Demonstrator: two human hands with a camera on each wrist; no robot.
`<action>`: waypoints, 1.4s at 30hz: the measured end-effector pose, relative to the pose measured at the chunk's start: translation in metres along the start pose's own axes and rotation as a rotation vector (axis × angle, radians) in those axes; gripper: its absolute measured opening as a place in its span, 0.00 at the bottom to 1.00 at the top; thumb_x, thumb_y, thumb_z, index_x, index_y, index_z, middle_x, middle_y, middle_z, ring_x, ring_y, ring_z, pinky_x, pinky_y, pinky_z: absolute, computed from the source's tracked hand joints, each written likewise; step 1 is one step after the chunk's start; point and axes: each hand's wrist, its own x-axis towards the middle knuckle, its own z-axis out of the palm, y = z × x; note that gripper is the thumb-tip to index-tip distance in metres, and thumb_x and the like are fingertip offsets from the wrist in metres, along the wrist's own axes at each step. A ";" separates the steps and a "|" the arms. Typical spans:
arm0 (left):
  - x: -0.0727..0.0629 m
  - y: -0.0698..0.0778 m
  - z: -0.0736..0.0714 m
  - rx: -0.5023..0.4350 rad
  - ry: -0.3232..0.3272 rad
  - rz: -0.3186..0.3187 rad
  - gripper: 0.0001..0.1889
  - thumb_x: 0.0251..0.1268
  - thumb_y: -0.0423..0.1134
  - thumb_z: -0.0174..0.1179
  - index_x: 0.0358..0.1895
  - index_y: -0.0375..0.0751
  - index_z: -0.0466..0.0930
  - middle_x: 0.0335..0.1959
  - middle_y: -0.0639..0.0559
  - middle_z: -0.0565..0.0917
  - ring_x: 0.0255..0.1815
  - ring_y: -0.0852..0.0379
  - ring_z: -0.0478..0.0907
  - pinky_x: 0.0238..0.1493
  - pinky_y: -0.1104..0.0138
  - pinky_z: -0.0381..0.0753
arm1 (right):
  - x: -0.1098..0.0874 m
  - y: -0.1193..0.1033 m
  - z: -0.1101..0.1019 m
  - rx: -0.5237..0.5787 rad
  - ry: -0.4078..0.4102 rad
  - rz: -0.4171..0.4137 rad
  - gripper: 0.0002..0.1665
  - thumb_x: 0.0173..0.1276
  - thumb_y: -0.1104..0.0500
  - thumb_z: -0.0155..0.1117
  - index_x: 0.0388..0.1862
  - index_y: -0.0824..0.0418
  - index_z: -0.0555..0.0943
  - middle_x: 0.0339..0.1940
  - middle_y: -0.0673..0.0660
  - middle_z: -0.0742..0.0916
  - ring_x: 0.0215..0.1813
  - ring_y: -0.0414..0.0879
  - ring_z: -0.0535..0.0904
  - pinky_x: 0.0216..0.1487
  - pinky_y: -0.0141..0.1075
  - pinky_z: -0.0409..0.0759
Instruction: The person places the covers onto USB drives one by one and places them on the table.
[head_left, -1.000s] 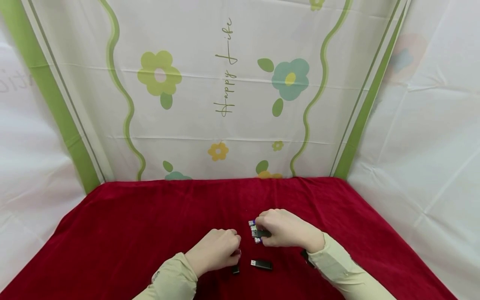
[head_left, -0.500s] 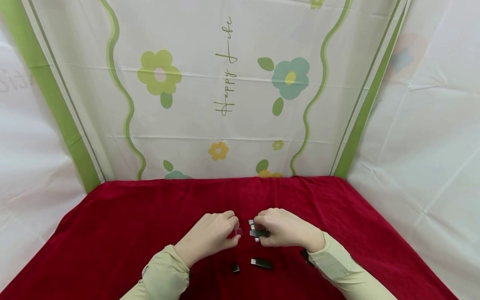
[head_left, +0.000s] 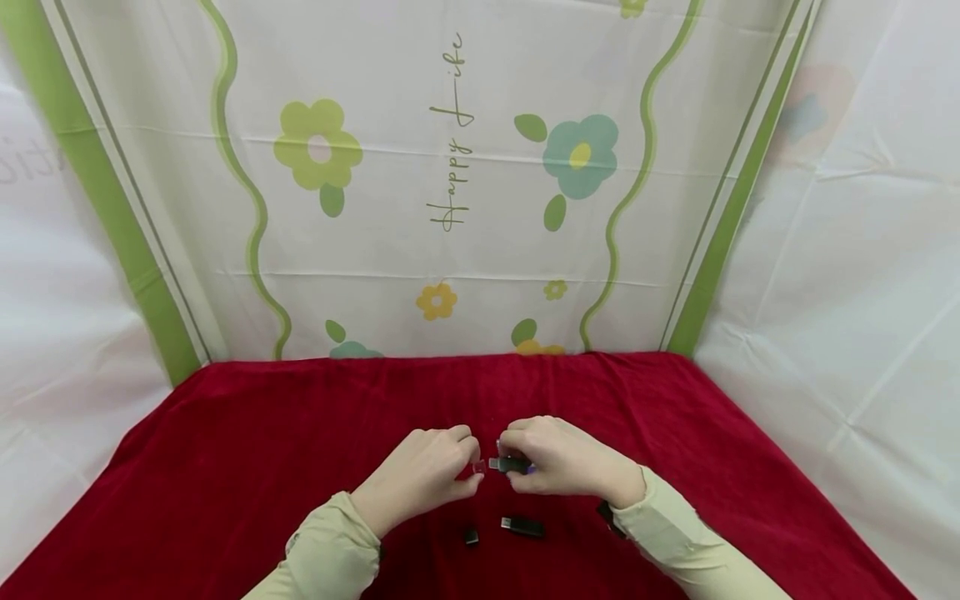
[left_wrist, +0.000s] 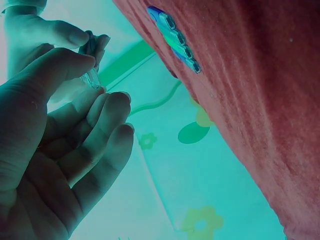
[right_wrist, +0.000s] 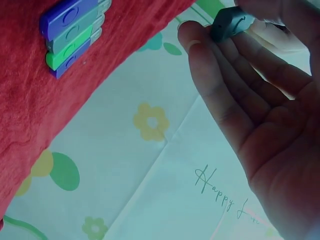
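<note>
My left hand pinches a small clear cap between thumb and forefinger. Facing it, my right hand holds a dark USB stick by its body, the metal plug pointing left toward the cap with a narrow gap between them. Both are raised above the cloth. In the right wrist view several USB sticks, blue, grey-green and green, lie side by side in a row; the right hand mostly covers them in the head view. Nearer the front lie a black USB stick and a small black cap.
A red velvety cloth covers the table. Behind stands a white curtain printed with flowers, and white fabric walls close in both sides. A dark object lies partly under the right sleeve.
The left hand has moved up and away from the black cap, bringing the clear cap before the plug. The right hand has shifted the USB stick slightly left toward it.
</note>
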 end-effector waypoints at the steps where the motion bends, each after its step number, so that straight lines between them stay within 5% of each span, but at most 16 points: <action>1: 0.000 0.000 0.000 -0.002 -0.002 0.002 0.07 0.54 0.41 0.70 0.28 0.46 0.81 0.23 0.58 0.73 0.16 0.69 0.62 0.16 0.80 0.61 | 0.000 0.000 0.001 0.001 0.002 -0.007 0.10 0.54 0.64 0.69 0.25 0.54 0.76 0.22 0.46 0.75 0.25 0.33 0.65 0.25 0.21 0.64; 24: 0.001 0.004 0.002 0.015 0.004 0.024 0.08 0.53 0.42 0.71 0.26 0.45 0.80 0.22 0.58 0.71 0.15 0.69 0.59 0.16 0.80 0.60 | 0.001 -0.001 0.004 0.019 -0.033 -0.024 0.09 0.53 0.66 0.69 0.25 0.55 0.77 0.23 0.48 0.76 0.25 0.32 0.64 0.26 0.20 0.65; 42: -0.001 0.002 0.008 0.067 0.070 0.051 0.10 0.49 0.40 0.69 0.23 0.47 0.75 0.19 0.59 0.66 0.15 0.68 0.56 0.14 0.78 0.55 | 0.001 -0.003 0.001 -0.005 -0.003 -0.050 0.11 0.50 0.68 0.68 0.27 0.53 0.78 0.24 0.45 0.72 0.25 0.33 0.61 0.26 0.20 0.61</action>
